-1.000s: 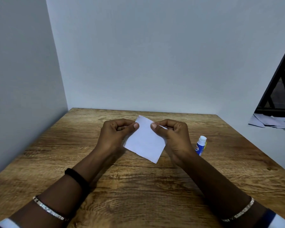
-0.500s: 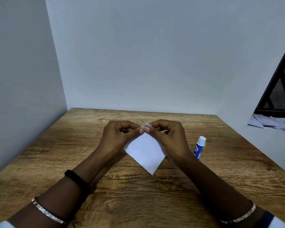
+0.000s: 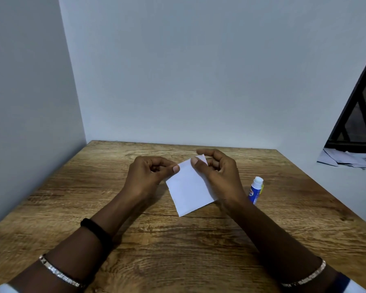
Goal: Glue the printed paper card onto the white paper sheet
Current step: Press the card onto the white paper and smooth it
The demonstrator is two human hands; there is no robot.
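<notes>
Grey-white walls point(image 3: 199, 70) fill the upper half of the frame and meet in a corner at the upper left. Below them a wooden table point(image 3: 199, 250) with heavy grain spans the whole lower half. A black frame point(image 3: 355, 115) slants along the right edge, with loose sheets point(image 3: 344, 158) heaped at its foot. Both forearms reach in from the bottom corners toward the centre of the frame. The left hand point(image 3: 145, 176) has its fingers curled and pinches the upper left edge of the paper point(image 3: 188, 191) between thumb and forefinger. The right hand point(image 3: 222, 176) pinches the paper's top corner, thumb on the near face and curled fingers behind. The paper is white, blank on the side that shows, tilted like a diamond in the centre of the frame, held between the hands; whether its lower tip touches the table I cannot tell. A pinkish corner point(image 3: 202, 158) peeks out behind its top, at the right thumb; whether this is a second piece is unclear. A blue glue stick point(image 3: 255, 192) with a white cap stands upright on the table just right of the right wrist. A black band point(image 3: 95, 230) and a metal bangle point(image 3: 59, 272) circle the left forearm; a second bangle point(image 3: 304, 280) circles the right.
</notes>
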